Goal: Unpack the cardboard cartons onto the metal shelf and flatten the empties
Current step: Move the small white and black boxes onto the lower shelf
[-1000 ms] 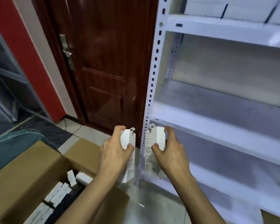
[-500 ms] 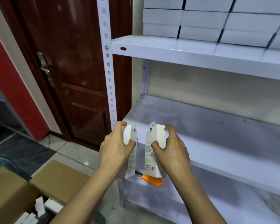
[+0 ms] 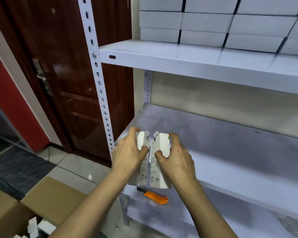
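We grip a tall white cardboard box (image 3: 143, 169) in the left hand (image 3: 127, 155) and a second white box (image 3: 157, 176) in the right hand (image 3: 177, 162), fingers curled round both, long axes upright, side by side, at the grey metal shelf's (image 3: 213, 134) front-left corner; board just ahead, equal reach.

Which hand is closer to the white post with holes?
Left. The left hand is just beside the post; the right hand sits farther to its right.

White boxes (image 3: 204, 23) stacked on upper tier of metal shelf (image 3: 179, 55). Orange knife (image 3: 156, 197) on lower tier. Cardboard carton (image 3: 50, 200) on floor (image 3: 72, 167).
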{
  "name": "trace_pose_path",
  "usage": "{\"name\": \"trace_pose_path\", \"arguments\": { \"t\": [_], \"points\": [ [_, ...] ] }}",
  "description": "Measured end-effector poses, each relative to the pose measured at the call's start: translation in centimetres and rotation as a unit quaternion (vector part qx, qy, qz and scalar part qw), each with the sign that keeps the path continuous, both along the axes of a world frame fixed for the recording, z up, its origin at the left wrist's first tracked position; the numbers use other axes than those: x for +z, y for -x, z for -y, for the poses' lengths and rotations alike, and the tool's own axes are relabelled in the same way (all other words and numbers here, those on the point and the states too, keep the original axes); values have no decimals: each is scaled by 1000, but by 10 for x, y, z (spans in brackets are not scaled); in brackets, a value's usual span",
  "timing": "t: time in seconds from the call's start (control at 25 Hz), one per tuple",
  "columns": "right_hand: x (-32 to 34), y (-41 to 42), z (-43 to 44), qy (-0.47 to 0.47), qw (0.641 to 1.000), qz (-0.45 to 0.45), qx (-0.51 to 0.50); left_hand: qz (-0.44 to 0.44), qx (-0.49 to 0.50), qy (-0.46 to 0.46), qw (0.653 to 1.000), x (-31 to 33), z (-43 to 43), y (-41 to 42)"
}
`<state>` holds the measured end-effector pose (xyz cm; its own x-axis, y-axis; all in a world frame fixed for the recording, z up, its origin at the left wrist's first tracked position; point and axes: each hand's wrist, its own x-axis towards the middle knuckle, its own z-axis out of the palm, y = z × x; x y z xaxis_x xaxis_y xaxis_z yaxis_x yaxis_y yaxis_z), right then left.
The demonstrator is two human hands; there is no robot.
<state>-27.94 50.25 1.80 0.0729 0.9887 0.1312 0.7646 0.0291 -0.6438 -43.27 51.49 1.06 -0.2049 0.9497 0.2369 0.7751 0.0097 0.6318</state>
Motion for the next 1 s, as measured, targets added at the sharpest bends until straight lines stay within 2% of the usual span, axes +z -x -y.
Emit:
{"name": "trace_pose_path", "arguments": {
  "t": [0.28, 0.6, 0.84, 1.0],
  "points": [
    [-2, 12, -21, 12, 1000, -15, -12, 30, -50, 19, 998, -3, -24, 2],
    [-14, 17, -29, 20, 998, -56, 0, 129, -67, 35, 989, -15, -42, 8],
    [-18, 17, -26, 47, 992, -112, 11, 136, -76, 9, 988, -19, -46, 12],
    [-20, 18, -18, 66, 986, -154, 1, 217, -50, 33, 974, -17, -37, 25]
  ]
}}
